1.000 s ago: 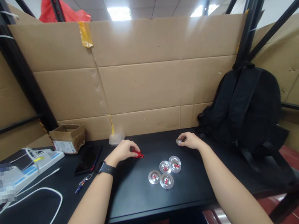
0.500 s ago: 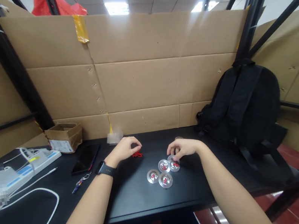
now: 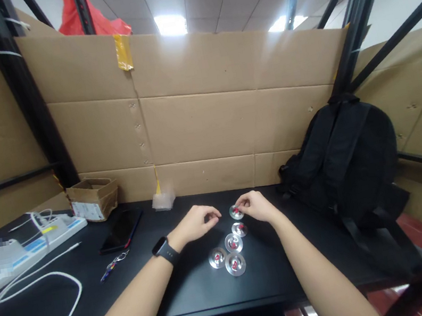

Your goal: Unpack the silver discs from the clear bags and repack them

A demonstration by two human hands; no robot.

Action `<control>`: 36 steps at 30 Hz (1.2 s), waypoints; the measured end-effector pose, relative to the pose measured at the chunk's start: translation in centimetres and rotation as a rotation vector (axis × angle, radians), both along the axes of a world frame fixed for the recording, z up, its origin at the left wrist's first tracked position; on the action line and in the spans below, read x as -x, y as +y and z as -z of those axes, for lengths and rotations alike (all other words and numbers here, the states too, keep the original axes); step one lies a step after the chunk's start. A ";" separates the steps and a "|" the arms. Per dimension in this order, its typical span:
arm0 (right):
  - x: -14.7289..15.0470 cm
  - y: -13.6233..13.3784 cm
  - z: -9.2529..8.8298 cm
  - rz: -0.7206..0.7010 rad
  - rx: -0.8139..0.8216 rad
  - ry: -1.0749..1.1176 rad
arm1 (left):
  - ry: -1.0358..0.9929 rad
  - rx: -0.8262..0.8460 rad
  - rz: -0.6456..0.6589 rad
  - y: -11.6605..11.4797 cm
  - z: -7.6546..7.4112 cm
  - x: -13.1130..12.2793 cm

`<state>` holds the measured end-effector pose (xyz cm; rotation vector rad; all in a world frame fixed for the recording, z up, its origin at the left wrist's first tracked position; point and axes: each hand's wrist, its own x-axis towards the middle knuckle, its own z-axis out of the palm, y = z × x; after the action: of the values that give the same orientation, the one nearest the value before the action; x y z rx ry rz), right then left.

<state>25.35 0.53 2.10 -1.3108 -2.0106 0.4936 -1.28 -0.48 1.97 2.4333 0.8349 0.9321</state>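
Observation:
My right hand (image 3: pixel 257 206) pinches a shiny metal finger cymbal (image 3: pixel 234 213) with a red loop at its middle, above the back of the black table. My left hand (image 3: pixel 199 221) is just left of it, thumb and fingers curved but apart, with nothing seen between them. Several more finger cymbals lie flat in a loose cluster nearer me: one right below the held one (image 3: pixel 242 225), one touching it (image 3: pixel 236 239), one at the front (image 3: pixel 232 271) and one on the left (image 3: pixel 213 262). Each has a red loop at its centre.
A black backpack (image 3: pixel 359 149) stands at the right. On the left lie a phone (image 3: pixel 121 231), keys (image 3: pixel 111 266), a power strip (image 3: pixel 32 250) with white cables and a small cardboard box (image 3: pixel 101 203). A clear plastic packet (image 3: pixel 164 201) rests by the cardboard wall (image 3: pixel 199 133).
My right hand has moved back from the cluster and now grips a finger cymbal. My left hand has shifted right, toward it. The red cord beside my left hand no longer shows.

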 end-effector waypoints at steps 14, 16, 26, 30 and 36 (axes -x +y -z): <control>6.9 -2.2 0.3 -0.069 -0.397 0.290 | -0.638 0.286 -0.147 1.6 2.6 -2.9; 7.0 -2.2 0.3 -0.104 -0.388 0.324 | -0.689 0.296 -0.141 1.6 2.5 -2.9; 6.1 -1.5 1.0 -0.159 -0.171 0.315 | -0.618 0.344 0.003 1.8 2.3 -2.4; 5.8 -1.5 1.0 -0.187 -0.204 0.268 | -0.558 0.329 0.028 1.6 2.2 -2.5; 5.7 -1.3 1.0 -0.137 -0.220 0.254 | -0.466 0.264 0.033 1.6 2.0 -2.1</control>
<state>19.64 -0.76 1.06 -0.9332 -1.8884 0.4614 0.87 1.11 0.00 1.8924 0.6917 1.2244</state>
